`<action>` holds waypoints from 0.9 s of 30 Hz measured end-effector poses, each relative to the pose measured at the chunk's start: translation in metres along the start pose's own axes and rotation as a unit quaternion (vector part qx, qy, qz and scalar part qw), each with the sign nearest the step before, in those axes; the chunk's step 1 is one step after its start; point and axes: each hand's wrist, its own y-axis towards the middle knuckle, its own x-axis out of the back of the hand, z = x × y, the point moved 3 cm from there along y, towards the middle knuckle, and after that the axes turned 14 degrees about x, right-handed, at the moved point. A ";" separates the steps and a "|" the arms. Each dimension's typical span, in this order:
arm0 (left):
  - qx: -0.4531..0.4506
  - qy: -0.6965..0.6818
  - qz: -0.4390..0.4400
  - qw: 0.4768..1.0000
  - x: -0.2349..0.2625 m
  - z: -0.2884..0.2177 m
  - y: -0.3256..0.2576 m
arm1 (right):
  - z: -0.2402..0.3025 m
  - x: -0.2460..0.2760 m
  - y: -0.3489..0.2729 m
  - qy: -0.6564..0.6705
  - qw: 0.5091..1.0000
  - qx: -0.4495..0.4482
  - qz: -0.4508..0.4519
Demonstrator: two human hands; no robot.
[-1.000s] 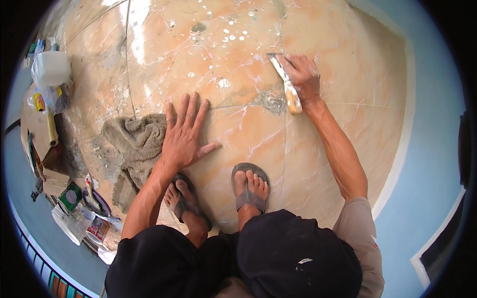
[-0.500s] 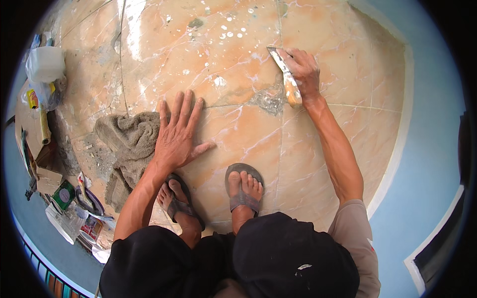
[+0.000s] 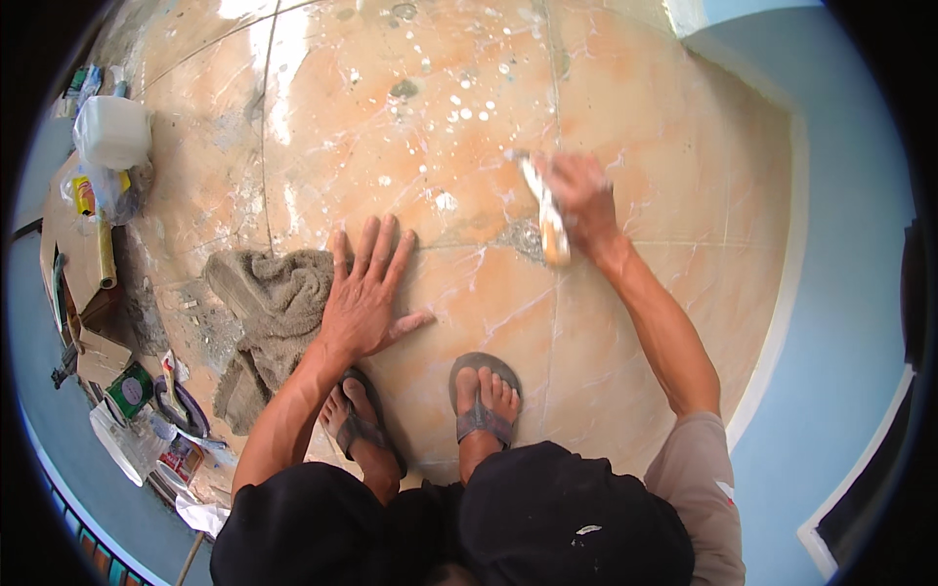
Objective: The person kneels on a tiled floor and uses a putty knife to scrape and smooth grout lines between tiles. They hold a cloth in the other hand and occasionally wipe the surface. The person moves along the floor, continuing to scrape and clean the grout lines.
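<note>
Scraper [image 3: 543, 213] in right hand [image 3: 578, 195] has swung more upright, blurred.

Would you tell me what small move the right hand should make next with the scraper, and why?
Probably another short stroke of the scraper over the grey patch at the tile joint. The right hand holds the blade just beside that residue, which looks only partly cleared, while the left hand lies flat on the floor as a brace.
</note>
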 end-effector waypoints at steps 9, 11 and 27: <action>-0.008 -0.005 -0.010 1.000 0.000 -0.004 0.001 | -0.025 0.001 0.034 -0.032 0.998 -0.029 0.044; -0.003 -0.006 -0.013 1.000 0.000 0.000 0.000 | -0.019 -0.001 0.035 -0.010 0.999 -0.007 0.042; 0.002 -0.020 -0.016 1.000 -0.001 -0.001 -0.004 | 0.025 -0.006 0.011 0.005 0.995 0.070 0.074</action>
